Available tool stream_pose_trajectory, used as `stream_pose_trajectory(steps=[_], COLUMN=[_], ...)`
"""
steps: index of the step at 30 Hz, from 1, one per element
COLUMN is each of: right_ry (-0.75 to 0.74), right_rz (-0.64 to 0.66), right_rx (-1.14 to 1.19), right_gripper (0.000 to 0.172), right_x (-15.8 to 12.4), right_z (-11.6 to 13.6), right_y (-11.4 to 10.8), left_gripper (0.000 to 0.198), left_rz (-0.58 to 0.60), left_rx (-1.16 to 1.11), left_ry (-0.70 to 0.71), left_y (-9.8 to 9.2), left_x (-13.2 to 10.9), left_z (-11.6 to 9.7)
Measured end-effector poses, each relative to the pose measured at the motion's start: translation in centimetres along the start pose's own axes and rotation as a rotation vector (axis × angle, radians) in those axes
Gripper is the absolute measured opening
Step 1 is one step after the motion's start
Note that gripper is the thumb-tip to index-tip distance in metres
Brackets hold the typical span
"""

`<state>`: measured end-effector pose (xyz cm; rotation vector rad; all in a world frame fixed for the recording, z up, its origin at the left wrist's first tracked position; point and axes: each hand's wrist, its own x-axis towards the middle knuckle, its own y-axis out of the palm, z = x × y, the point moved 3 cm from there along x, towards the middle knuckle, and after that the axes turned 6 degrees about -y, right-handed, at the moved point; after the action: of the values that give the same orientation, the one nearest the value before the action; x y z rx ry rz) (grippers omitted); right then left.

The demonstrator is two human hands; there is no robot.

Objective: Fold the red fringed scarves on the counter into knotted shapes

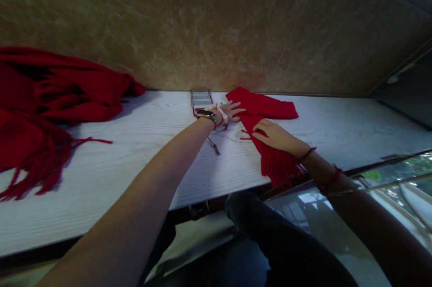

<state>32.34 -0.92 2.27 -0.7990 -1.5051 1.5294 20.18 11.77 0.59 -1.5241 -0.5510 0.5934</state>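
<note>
One crumpled, fringed red cloth (77,84) lies at far left on the white wood-grained tabletop (145,138), well apart from my hands. Further right, a small rectangular card with a blurred face (201,98) lies just beyond my left wrist, which wears a dark-faced watch (205,114) and a pale pink fabric scrunchie (222,114). My left hand (232,112) has its fingers spread, enclosing nothing, the tips at the edge of a narrow, folded red scarf (263,106). That scarf lies right of centre, one length pointing right, its fringed end running towards me to the table's near edge. My right hand (278,136) rests over this fringed length, fingers loosely curled; I cannot tell whether they pinch any cloth.
</note>
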Motion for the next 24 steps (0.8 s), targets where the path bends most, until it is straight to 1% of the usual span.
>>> stream_pose_trajectory(steps=[2,4,7,9,11,12,13,14,15,17,18,19,20,21,24], right_ry=[-0.022,-0.031,-0.089,-0.133,-0.103,-0.065,-0.020,0.024,0.068,0.148,0.177,0.197,0.198,0.210,0.257], right_rz=[0.077,0.159,0.307,0.423,0.532,0.562,0.557,0.508,0.417,0.169,0.069,0.006,0.000,0.024,0.111], right_rx=[0.004,0.037,0.185,0.302,0.388,0.414,0.426,0.422,0.398,0.298,0.237,0.177,0.131,0.087,-0.095], right_gripper=[0.026,0.023,0.020,0.021,0.024,0.025,0.027,0.029,0.031,0.032,0.031,0.028,0.026,0.024,0.027], right_x=[-1.1,-2.5,-4.8,-6.1,-7.1,-7.3,-7.4,-7.1,-6.6,-5.2,-4.5,-3.7,-2.9,-2.3,-1.2], right_z=[0.8,1.5,2.8,3.5,3.6,3.4,3.1,2.6,2.1,1.1,0.8,0.8,1.0,1.3,2.9], right_y=[-0.5,-1.0,-2.0,-3.0,-4.2,-4.9,-5.5,-6.1,-6.7,-7.2,-7.0,-6.5,-5.6,-4.6,-1.8], left_gripper=[0.048,0.048,0.047,0.046,0.046,0.045,0.045,0.046,0.046,0.044,0.041,0.037,0.033,0.029,0.024], left_rz=[-0.029,-0.098,-0.200,-0.236,-0.243,-0.249,-0.256,-0.268,-0.284,-0.328,-0.342,-0.349,-0.349,-0.344,-0.348], left_rx=[0.007,0.012,0.020,0.017,0.016,0.017,0.021,0.027,0.032,0.033,0.028,0.022,0.016,0.013,0.019], left_ry=[-0.037,-0.048,-0.025,-0.019,-0.026,-0.027,-0.020,0.003,0.046,0.190,0.274,0.352,0.411,0.446,0.461], left_y=[0.0,0.3,1.1,1.5,1.6,1.6,1.4,1.2,1.0,0.7,0.7,0.7,0.8,0.9,1.1], left_x=[-0.3,-0.7,-1.3,-1.5,-1.5,-1.5,-1.5,-1.6,-1.8,-2.2,-2.5,-2.8,-3.0,-3.1,-3.0], left_z=[0.0,-0.3,-1.1,-1.3,-1.3,-1.3,-1.3,-1.4,-1.6,-2.2,-2.6,-2.9,-3.2,-3.3,-3.4])
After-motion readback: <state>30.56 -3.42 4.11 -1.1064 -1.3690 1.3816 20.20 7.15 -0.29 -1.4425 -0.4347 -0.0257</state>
